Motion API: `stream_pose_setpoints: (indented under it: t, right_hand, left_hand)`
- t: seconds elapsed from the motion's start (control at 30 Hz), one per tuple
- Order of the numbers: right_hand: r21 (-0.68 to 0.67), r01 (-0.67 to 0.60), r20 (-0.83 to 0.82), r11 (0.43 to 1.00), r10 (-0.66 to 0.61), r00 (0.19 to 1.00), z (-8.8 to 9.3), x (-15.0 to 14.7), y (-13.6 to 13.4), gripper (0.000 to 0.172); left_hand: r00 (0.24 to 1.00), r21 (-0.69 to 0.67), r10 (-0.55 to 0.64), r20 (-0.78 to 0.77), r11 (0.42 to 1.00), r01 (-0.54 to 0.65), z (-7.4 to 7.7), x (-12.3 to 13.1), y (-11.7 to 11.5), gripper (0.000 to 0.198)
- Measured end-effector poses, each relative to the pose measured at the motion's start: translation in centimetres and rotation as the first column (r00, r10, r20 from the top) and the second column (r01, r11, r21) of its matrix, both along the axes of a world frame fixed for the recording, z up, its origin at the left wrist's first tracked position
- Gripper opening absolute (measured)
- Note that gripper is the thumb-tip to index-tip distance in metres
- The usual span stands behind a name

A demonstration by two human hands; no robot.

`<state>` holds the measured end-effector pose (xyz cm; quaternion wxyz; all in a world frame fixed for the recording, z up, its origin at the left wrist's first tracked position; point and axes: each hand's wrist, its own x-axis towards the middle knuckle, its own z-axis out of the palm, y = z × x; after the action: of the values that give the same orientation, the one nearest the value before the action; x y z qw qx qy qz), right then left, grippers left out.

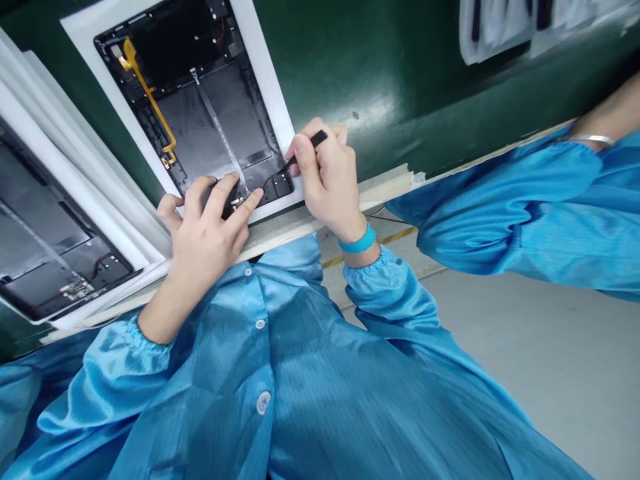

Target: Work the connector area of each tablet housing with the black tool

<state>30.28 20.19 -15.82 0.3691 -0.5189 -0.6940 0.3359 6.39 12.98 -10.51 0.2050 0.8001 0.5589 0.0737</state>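
Note:
An opened black tablet housing (pixel 195 113) lies in a white frame (pixel 265 87) on the green mat. My right hand (pixel 325 177) pinches black tweezers (pixel 307 150), whose tip reaches a thin dark wire (pixel 273 179) at the housing's lower corner. My left hand (pixel 205 230) rests spread on the housing's lower edge, with its fingertips beside a small circuit board (pixel 239 200). Part of that board is hidden under my fingers. A yellow flex cable (pixel 145 87) runs along the housing's far left side, and a metal strip (pixel 217 127) crosses its middle.
A second open tablet (pixel 55 253) lies in a white tray (pixel 150 260) at the left. A co-worker's blue sleeve (pixel 500 213) and bare forearm with a silver bracelet (pixel 590 140) enter from the right. Taped bench edge (pixel 390 183) borders a grey floor (pixel 525 333). White packets (pixel 495 27) hang above.

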Motion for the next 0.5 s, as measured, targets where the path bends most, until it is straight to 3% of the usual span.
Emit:
stream_pose_setpoints:
  t: [0.27, 0.5]
  right_hand:
    - [0.069, 0.037, 0.057, 0.997, -0.041, 0.998, 1.2, -0.5, -0.4, 0.061]
    - [0.030, 0.031, -0.010, 0.999, -0.031, 0.999, 0.8, -0.2, -0.4, 0.054]
  left_hand:
    - [1.000, -0.002, 0.001, -0.008, 1.000, -0.001, 0.0, 0.0, -0.1, 0.050]
    - [1.000, 0.016, 0.001, -0.010, 1.000, -0.001, -0.3, -0.1, 0.1, 0.049]
